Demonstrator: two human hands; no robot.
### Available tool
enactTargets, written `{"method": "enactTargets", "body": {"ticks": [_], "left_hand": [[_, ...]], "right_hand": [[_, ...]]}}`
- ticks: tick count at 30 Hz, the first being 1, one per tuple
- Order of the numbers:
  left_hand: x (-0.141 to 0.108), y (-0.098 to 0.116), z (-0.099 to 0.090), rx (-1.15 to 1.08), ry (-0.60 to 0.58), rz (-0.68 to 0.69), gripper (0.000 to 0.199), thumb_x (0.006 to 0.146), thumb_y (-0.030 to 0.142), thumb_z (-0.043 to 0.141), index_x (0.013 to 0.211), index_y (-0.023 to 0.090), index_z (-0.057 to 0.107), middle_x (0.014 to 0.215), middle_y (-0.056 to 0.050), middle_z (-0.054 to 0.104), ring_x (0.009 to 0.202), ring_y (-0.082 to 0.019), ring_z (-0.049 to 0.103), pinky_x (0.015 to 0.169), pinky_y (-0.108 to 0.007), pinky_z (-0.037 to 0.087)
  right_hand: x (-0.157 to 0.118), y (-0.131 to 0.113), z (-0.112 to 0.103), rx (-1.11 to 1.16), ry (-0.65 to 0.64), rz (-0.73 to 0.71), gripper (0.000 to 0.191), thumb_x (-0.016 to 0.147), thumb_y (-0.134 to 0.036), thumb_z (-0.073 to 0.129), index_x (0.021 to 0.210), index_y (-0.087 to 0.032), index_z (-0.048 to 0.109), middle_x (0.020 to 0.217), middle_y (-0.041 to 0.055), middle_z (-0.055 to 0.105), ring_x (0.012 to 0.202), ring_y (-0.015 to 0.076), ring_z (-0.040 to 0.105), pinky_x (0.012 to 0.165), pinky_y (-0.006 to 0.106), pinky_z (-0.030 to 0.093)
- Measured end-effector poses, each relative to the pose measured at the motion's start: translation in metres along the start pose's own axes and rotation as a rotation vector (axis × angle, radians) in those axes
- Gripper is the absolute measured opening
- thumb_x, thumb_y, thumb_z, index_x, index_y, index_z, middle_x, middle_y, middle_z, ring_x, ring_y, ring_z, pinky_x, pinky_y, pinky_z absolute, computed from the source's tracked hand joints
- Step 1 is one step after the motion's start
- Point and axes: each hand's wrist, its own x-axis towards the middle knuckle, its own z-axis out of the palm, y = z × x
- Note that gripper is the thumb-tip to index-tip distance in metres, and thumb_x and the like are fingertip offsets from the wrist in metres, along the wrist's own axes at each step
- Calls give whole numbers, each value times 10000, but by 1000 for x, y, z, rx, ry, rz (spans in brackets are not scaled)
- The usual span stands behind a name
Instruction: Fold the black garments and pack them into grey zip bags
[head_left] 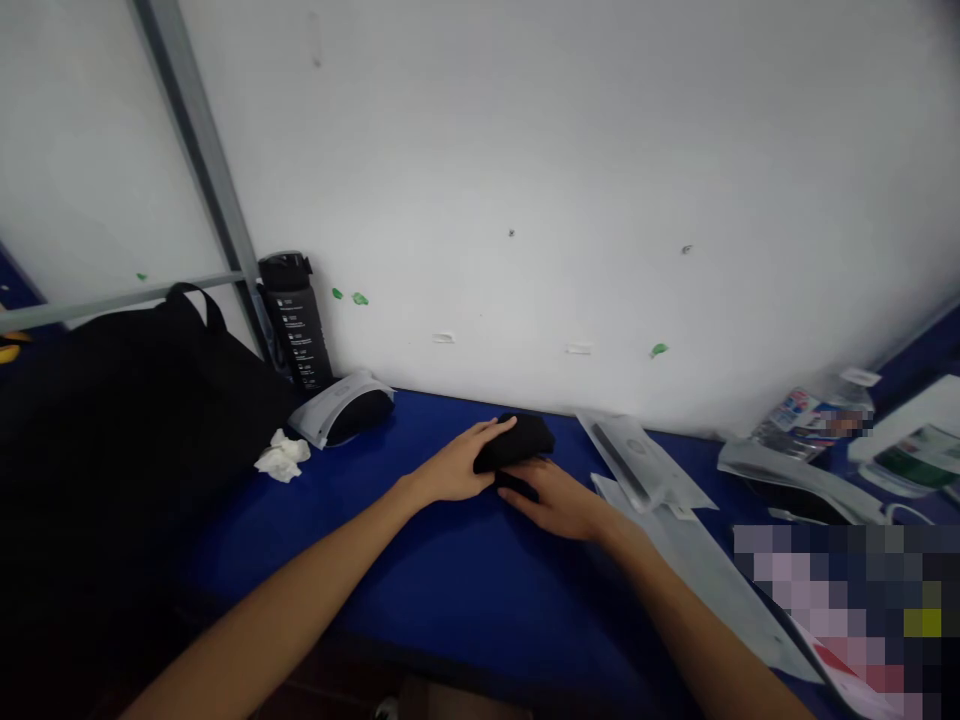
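A small black bundle (521,437), which looks like folded cloth, is between my hands over the blue tabletop (450,575). My left hand (459,465) grips its left end, thumb and fingers around it. My right hand (555,498) is at its lower right side, with the fingers partly hidden beneath it and a dark fold between thumb and fingers. To the right of my hands lie a frosted plastic pouch (641,455) and, under it, a larger translucent plastic sheet or bag (694,560).
At the left are a large black bag (127,430), a crumpled white tissue (283,457), a frosted pouch with black contents (345,408) and a black water bottle (298,325). At the right are another pouch (795,475) and a clear plastic bottle (814,412). A white wall (525,200) stands behind.
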Motion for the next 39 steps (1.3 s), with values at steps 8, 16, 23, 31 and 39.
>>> {"method": "enactTargets", "body": {"ticks": [8, 16, 23, 31, 39], "left_hand": [[1, -7, -3, 31, 10, 39, 1039, 739, -80, 530, 1665, 343, 326, 1664, -49, 440, 1539, -280, 430, 1267, -540, 394], [-2, -9, -3, 98, -49, -6, 1002, 678, -97, 480, 1614, 262, 455, 1670, -94, 425, 1546, -294, 420, 1292, -529, 353], [3, -6, -5, -34, -120, -3, 820, 792, 9, 434, 1591, 185, 491, 1660, -77, 435, 1565, -227, 393, 1330, -453, 290], [3, 9, 3, -1, 84, -135, 529, 1097, 419, 366, 1527, 194, 575, 1606, -76, 527, 1538, -237, 446, 1320, -453, 314], [0, 23, 8, 157, -250, -99, 782, 1050, 691, 392, 1693, 260, 281, 1760, -80, 208, 1640, -317, 174, 1339, -526, 206]], "right_hand": [[1, -7, -4, -92, 181, 143, 220, 974, -336, 613, 924, -232, 800, 907, 57, 815, 824, 243, 744, 759, 330, 514], [2, -13, -14, -182, 613, 235, 288, 984, -307, 514, 736, -233, 641, 765, 60, 699, 760, 217, 650, 741, 336, 484], [2, 6, 7, -105, 124, 195, 587, 1104, -484, 348, 1660, -295, 349, 1701, 95, 399, 1587, 311, 337, 1279, 638, 253], [3, 11, 7, -7, 125, 176, 584, 1102, -465, 345, 1602, -193, 476, 1675, 126, 430, 1575, 296, 368, 1296, 561, 293], [0, -9, -36, -191, 282, 356, 326, 1021, -275, 406, 938, -225, 717, 953, 68, 781, 931, 235, 721, 811, 328, 495]]}}
